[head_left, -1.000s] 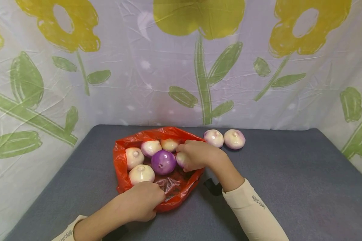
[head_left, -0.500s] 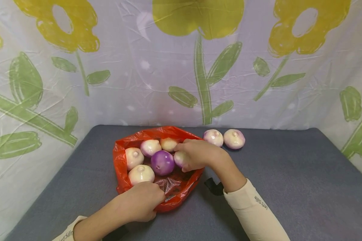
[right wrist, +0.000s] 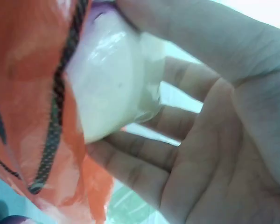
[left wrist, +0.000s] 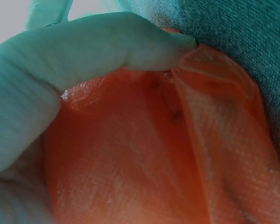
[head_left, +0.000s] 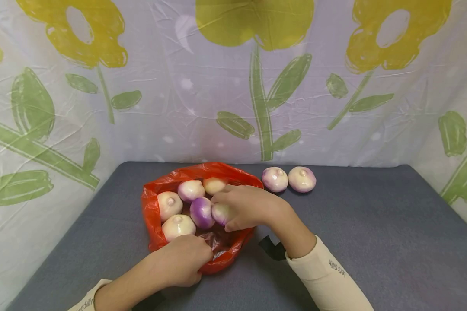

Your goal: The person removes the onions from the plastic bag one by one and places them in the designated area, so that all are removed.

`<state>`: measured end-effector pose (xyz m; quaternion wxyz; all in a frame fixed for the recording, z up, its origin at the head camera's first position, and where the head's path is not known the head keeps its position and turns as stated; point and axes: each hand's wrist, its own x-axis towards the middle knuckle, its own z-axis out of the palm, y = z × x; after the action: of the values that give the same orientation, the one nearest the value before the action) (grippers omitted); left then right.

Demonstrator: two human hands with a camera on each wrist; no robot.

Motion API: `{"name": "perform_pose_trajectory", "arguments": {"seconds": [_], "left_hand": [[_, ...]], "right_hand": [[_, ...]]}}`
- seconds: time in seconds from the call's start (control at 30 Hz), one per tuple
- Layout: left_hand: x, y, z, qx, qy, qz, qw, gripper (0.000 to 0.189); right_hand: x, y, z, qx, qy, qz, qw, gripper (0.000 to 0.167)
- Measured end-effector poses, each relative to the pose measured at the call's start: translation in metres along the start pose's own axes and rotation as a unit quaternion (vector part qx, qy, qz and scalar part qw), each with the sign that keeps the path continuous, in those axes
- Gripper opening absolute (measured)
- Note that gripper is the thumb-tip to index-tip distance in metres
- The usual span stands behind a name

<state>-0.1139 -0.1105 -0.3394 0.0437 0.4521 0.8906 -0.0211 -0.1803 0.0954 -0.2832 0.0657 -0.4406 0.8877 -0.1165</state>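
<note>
A red plastic bag [head_left: 151, 218] lies with its mouth spread, holding several white and purple onions. My left hand [head_left: 187, 259] grips the bag's near rim; in the left wrist view its thumb [left wrist: 126, 44] presses on the red film. Inside the bag's right side, my right hand [head_left: 253, 207] holds a pale onion [head_left: 219, 214], with thumb and fingers spread round it. The right wrist view shows this onion [right wrist: 114, 77] between the thumb and the fingers. Beside it sits a purple-and-white onion [head_left: 201, 213]. The right hand partly covers a yellowish onion [head_left: 214, 185] at the back.
Two more onions, a left one [head_left: 274, 179] and a right one [head_left: 302, 179], stand on the dark grey table [head_left: 358, 224] behind the bag's right edge. Behind the table hangs a flowered cloth [head_left: 171, 86]. A black strap [head_left: 271, 248] shows under the right wrist.
My right hand has shifted left with its onion, and its fingers have spread wider. The purple onion has rolled, showing its white side. The other bagged onions moved slightly left; my left hand stays put.
</note>
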Motion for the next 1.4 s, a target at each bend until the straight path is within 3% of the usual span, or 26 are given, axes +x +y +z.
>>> {"name": "perform_pose_trajectory", "arguments": {"seconds": [0.17,0.47,0.7,1.0,1.4], "left_hand": [[0.0,-0.001,0.0,-0.003,-0.007,-0.003,1.0,0.023],[0.001,-0.001,0.001,-0.009,-0.01,-0.011,0.9998,0.023],[0.0,0.001,0.0,-0.003,-0.004,-0.008,1.0,0.022],[0.001,0.001,0.0,-0.001,-0.007,-0.009,0.9999,0.022],[0.0,0.001,-0.001,-0.008,-0.01,-0.011,0.9999,0.022]], "right_hand": [[-0.002,-0.003,-0.002,-0.007,0.007,-0.008,0.9999,0.048],[-0.008,-0.006,-0.009,-0.009,0.024,-0.005,0.9997,0.042],[-0.012,-0.003,-0.013,0.0,0.038,0.01,0.9992,0.057],[-0.019,0.004,-0.022,0.029,0.063,0.018,0.9974,0.052],[-0.03,0.009,-0.032,0.024,0.097,0.049,0.9937,0.051]]}}
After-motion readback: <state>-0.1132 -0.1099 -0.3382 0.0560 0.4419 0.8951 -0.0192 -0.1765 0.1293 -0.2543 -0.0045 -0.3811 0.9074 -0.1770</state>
